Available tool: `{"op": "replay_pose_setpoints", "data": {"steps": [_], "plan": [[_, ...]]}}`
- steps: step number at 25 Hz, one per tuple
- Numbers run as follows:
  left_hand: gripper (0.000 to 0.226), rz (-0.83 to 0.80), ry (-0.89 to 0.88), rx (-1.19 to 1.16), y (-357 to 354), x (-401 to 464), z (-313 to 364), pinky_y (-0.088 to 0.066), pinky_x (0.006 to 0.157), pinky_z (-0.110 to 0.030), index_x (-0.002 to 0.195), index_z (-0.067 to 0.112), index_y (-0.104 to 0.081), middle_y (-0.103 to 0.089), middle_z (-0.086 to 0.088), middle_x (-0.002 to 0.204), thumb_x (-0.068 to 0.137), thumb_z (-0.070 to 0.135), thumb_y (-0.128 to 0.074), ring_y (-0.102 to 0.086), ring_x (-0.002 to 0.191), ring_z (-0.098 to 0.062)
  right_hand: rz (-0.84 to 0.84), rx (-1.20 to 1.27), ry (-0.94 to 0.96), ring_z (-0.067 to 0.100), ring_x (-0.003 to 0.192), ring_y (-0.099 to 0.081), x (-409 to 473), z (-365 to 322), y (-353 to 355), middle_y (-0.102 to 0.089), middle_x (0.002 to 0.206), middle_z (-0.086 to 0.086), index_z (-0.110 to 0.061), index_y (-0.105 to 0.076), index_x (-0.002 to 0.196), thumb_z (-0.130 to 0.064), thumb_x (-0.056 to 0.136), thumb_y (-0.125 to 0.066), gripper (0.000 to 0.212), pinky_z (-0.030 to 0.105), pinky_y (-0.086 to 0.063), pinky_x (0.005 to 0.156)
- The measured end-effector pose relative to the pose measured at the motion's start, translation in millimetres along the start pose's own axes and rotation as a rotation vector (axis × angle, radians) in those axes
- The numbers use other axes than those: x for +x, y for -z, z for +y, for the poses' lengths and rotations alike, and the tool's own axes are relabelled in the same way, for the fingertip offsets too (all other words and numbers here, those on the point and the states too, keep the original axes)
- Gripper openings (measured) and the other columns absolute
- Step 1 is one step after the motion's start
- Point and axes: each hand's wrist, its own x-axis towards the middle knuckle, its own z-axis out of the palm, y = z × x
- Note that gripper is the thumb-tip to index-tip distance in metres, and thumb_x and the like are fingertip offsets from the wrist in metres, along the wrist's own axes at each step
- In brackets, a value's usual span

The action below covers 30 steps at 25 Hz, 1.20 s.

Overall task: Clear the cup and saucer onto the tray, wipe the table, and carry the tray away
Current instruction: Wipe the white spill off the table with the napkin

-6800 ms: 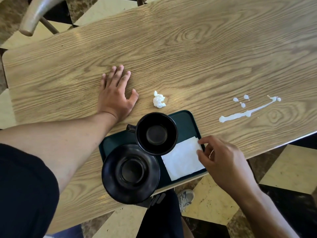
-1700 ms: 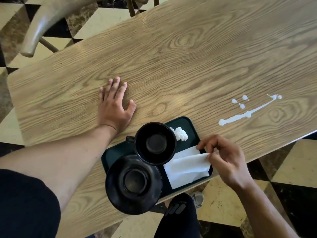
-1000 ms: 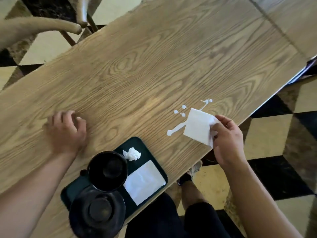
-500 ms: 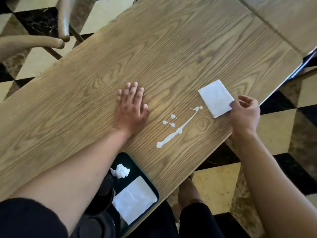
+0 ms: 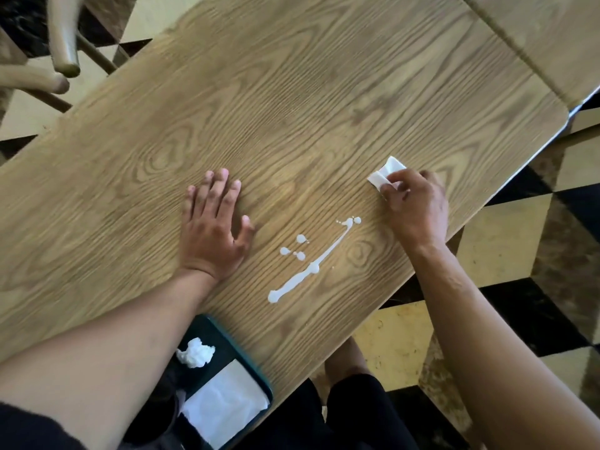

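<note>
- Wood-grain desk (image 5: 292, 108) fills your view, over checkered floor.
- Your left hand (image 5: 214, 235) lies flat, fingers straight.
- Tray (image 5: 256, 381) sits at the near edge.
- Your right hand (image 5: 414, 203) pinches a napkin (image 5: 386, 173) beyond the spill (image 5: 311, 267).

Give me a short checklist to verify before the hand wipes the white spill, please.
1. Napkin gripped by right hand: ok.
2. Napkin on the white spill: not ok, it is beyond the far end.
3. Left hand flat on the table, beside the spill: ok.
4. Path to the spill free: ok.
5. Tray apart from the spill: ok.
6. Cup and saucer on the tray: cannot tell, the arm hides them.
</note>
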Motion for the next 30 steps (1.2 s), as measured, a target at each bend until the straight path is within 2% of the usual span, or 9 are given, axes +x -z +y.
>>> {"op": "replay_pose_setpoints", "data": {"steps": [4, 8, 11, 15, 18, 21, 24, 28, 30], "plan": [[0.063, -0.012, -0.005, 0.020, 1, 1, 1, -0.020, 0.125, -0.057, 0.151, 0.010, -0.048, -0.039, -0.014, 0.163, 0.094, 0.035, -0.046, -0.029, 0.154, -0.033, -0.030, 0.058, 0.074, 0.021, 0.094, -0.065, 10, -1, 0, -0.067, 0.096, 0.000, -0.018, -0.077, 0.103, -0.024, 0.093, -0.068, 0.014, 0.026, -0.045, 0.084], [0.064, -0.010, -0.010, 0.033, 2, 1, 2, -0.021, 0.125, -0.058, 0.151, 0.010, -0.047, -0.038, -0.014, 0.163, 0.093, 0.037, -0.045, -0.029, 0.154, -0.034, -0.177, 0.077, 0.327, 0.016, 0.083, -0.065, -14, -12, -16, -0.065, 0.092, -0.003, -0.012, -0.079, 0.103, -0.016, 0.093, -0.070, 0.014, 0.025, -0.050, 0.079], [0.065, -0.014, 0.006, 0.024, 3, 2, 3, -0.019, 0.125, -0.056, 0.151, 0.009, -0.048, -0.038, -0.014, 0.163, 0.092, 0.039, -0.044, -0.029, 0.155, -0.033, -0.293, 0.099, 0.428, 0.010, 0.079, -0.060, -43, -7, -24, -0.061, 0.091, -0.008, -0.012, -0.079, 0.103, -0.013, 0.093, -0.071, 0.013, 0.016, -0.045, 0.074], [0.066, -0.029, 0.029, -0.001, 6, 3, 4, -0.017, 0.126, -0.055, 0.150, 0.010, -0.049, -0.038, -0.013, 0.164, 0.091, 0.039, -0.045, -0.028, 0.155, -0.032, -0.345, 0.107, 0.440, 0.009, 0.080, -0.061, -63, 5, -22, -0.064, 0.091, -0.003, -0.012, -0.080, 0.103, -0.009, 0.093, -0.072, 0.014, 0.013, -0.043, 0.072], [0.065, -0.028, 0.031, 0.002, 6, 2, 4, -0.018, 0.126, -0.055, 0.150, 0.010, -0.050, -0.038, -0.013, 0.164, 0.092, 0.040, -0.046, -0.028, 0.155, -0.031, -0.187, 0.124, 0.304, 0.006, 0.080, -0.062, -57, 1, -23, -0.065, 0.093, -0.004, -0.011, -0.079, 0.103, -0.009, 0.092, -0.071, 0.013, 0.005, -0.043, 0.073], [0.065, -0.017, 0.030, 0.014, 5, 3, 3, -0.019, 0.126, -0.055, 0.149, 0.011, -0.051, -0.039, -0.013, 0.163, 0.092, 0.041, -0.046, -0.029, 0.154, -0.031, -0.061, 0.137, 0.230, 0.009, 0.083, -0.062, -52, -9, -33, -0.065, 0.094, -0.005, -0.013, -0.079, 0.104, -0.011, 0.092, -0.071, 0.014, 0.012, -0.049, 0.080], [0.065, -0.028, 0.039, -0.011, 2, 2, 3, -0.017, 0.126, -0.055, 0.149, 0.011, -0.051, -0.038, -0.012, 0.164, 0.091, 0.040, -0.048, -0.029, 0.155, -0.031, -0.194, 0.106, 0.388, 0.005, 0.080, -0.060, -80, -1, -35, -0.063, 0.093, -0.006, -0.011, -0.079, 0.104, -0.011, 0.092, -0.072, 0.013, 0.010, -0.046, 0.077], [0.063, -0.006, 0.018, -0.007, 1, 1, 1, -0.018, 0.126, -0.055, 0.149, 0.010, -0.051, -0.039, -0.014, 0.163, 0.093, 0.039, -0.049, -0.030, 0.154, -0.033, -0.387, 0.030, 0.594, 0.015, 0.082, -0.066, -119, 24, -25, -0.066, 0.094, 0.000, -0.013, -0.080, 0.101, -0.009, 0.090, -0.075, 0.013, 0.027, -0.054, 0.076], [0.064, 0.001, 0.028, -0.015, 1, 2, 2, -0.018, 0.126, -0.055, 0.148, 0.010, -0.052, -0.039, -0.014, 0.163, 0.092, 0.039, -0.049, -0.030, 0.154, -0.033, -0.333, 0.018, 0.552, 0.014, 0.081, -0.065, -106, 21, -22, -0.066, 0.092, -0.001, -0.012, -0.080, 0.101, -0.010, 0.090, -0.074, 0.012, 0.017, -0.050, 0.076]]}}
